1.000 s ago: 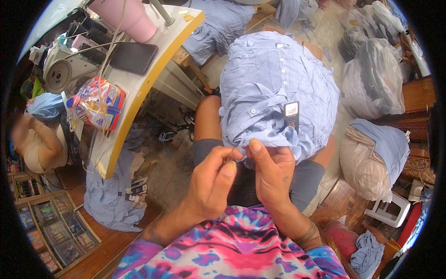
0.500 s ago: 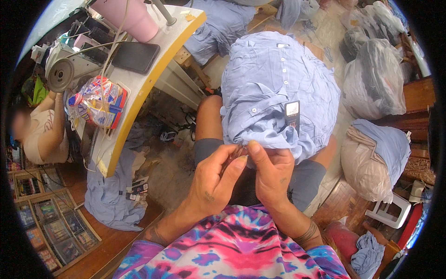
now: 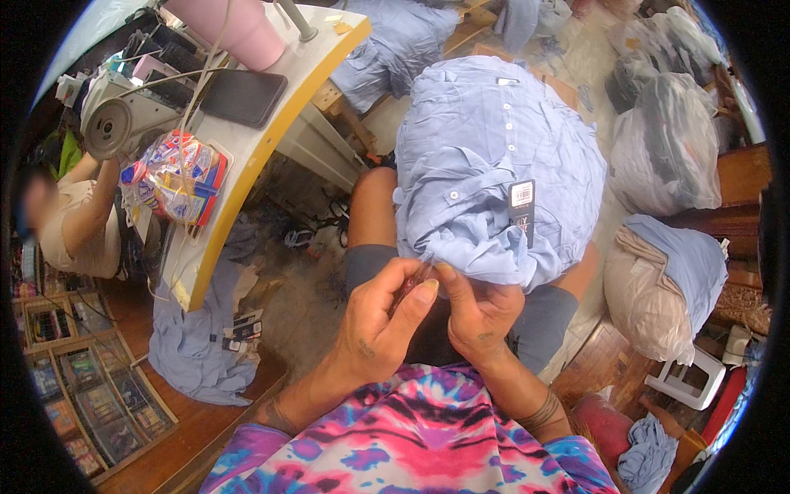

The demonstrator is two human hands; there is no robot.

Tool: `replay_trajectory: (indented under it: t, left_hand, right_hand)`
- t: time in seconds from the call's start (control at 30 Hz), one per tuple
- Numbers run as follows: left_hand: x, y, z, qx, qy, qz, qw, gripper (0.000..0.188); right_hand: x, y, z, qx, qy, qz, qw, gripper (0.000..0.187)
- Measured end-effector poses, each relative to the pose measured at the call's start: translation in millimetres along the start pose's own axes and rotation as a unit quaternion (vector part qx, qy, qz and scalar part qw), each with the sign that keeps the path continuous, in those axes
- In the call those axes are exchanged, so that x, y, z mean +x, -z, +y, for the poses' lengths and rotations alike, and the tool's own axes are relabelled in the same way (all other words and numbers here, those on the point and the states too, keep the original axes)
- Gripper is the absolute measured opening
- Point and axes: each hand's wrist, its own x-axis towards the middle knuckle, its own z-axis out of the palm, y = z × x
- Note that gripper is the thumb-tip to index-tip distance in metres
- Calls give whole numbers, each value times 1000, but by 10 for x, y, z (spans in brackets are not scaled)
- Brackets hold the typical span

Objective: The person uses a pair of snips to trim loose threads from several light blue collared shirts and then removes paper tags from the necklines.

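A light blue button-up garment is heaped over a large rounded bundle between my knees. A black and white hang tag lies on it. At its near edge, my left hand is closed around a small reddish, shiny tool, mostly hidden by the fingers; its kind cannot be made out. Close beside it, my right hand pinches the near edge of the blue garment between thumb and fingers. The thumbs almost meet, and the fingertips' contact point is partly hidden.
To the left, a yellow-edged table bears a phone, a pink tumbler and a bag of colourful packets. A person sits beyond it by a sewing machine. Plastic-wrapped bundles and a white stool stand right.
My hands stay at the garment's near edge, with the right thumb shifted slightly down and left. The whole view has moved slightly.
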Motion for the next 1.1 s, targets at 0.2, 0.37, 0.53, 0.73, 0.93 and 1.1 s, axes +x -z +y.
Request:
replay_trajectory:
  t: [0.2,0.37,0.53,0.73,0.93,1.1]
  left_hand:
    - [42,-21,-106,-155,24,-15,988,29]
    - [90,-88,-342,-343,38,-61,936,41]
    - [184,-115,-320,-455,14,-97,885,38]
    - [252,87,-247,-377,66,-144,913,28]
    - [320,110,-180,-123,-57,51,989,24]
    - [386,-108,-147,-67,-19,22,997,21]
  right_hand:
    - [-34,-53,6,26,-52,21,998,12]
    - [7,-81,-33,101,-103,20,989,15]
    - [20,-82,-22,168,-166,46,971,18]
    - [64,-43,-105,164,-164,50,971,19]
    - [49,-2,-130,120,-143,31,982,19]
    - [-7,156,-90,114,-175,44,977,24]
